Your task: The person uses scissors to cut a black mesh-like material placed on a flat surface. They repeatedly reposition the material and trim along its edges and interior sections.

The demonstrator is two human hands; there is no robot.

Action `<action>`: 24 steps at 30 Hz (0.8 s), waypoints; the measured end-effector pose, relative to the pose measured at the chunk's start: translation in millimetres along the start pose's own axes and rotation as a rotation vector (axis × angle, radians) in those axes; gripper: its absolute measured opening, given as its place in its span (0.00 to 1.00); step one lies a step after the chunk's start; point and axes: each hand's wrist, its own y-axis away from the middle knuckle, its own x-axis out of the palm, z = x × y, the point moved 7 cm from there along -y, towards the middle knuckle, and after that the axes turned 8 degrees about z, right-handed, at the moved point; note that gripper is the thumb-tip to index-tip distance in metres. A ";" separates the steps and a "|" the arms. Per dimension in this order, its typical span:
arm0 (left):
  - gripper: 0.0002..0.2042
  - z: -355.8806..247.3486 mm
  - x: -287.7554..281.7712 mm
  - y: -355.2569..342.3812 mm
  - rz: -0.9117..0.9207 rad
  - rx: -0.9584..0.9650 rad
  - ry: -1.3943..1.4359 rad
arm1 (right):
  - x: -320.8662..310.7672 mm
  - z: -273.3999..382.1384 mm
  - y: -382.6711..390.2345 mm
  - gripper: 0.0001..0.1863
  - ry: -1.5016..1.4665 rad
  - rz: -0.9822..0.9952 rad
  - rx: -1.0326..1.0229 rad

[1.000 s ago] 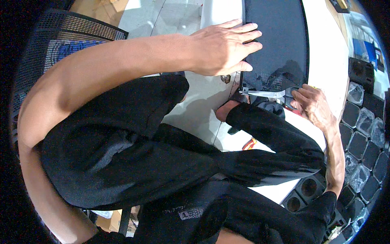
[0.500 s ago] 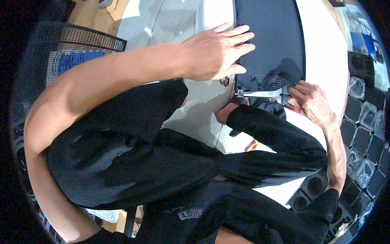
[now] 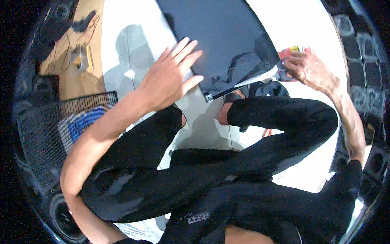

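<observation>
A long dark panel or sheet point(image 3: 219, 36) with a glossy surface runs away from me, a small metal fitting point(image 3: 209, 96) at its near corner. My left hand point(image 3: 172, 73) lies spread along its left edge, fingertips on the sheet. My right hand point(image 3: 304, 69) is closed round the dark handle of silver scissors point(image 3: 266, 74) at the sheet's right near end, their blade lying along that end. A red and yellow object point(image 3: 294, 50) is just behind that hand; its kind is unclear.
Around my crossed legs is pale tiled floor point(image 3: 130, 49). On the left are a wooden board point(image 3: 89, 36) with wires and a black mesh basket point(image 3: 40, 142) holding blue items. Black speaker-like boxes and plastic-wrapped pieces point(image 3: 367, 99) line the right side.
My view has swung, bringing the wooden board into sight. In the picture the sheet now slants, my left hand sits lower and further left, and my right hand higher, still gripping the scissors.
</observation>
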 end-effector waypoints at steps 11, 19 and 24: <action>0.29 -6.6 -6.4 -6.4 0.049 0.040 0.017 | -16.7 -33.0 40.4 0.15 0.068 -0.099 0.088; 0.27 2.3 -15.4 -3.1 0.020 -0.015 -0.003 | -12.5 -53.7 56.5 0.14 -0.358 -0.266 0.503; 0.21 37.8 -55.6 -12.0 -0.231 -0.169 -0.068 | 13.0 -55.0 63.8 0.16 -1.117 -0.227 0.862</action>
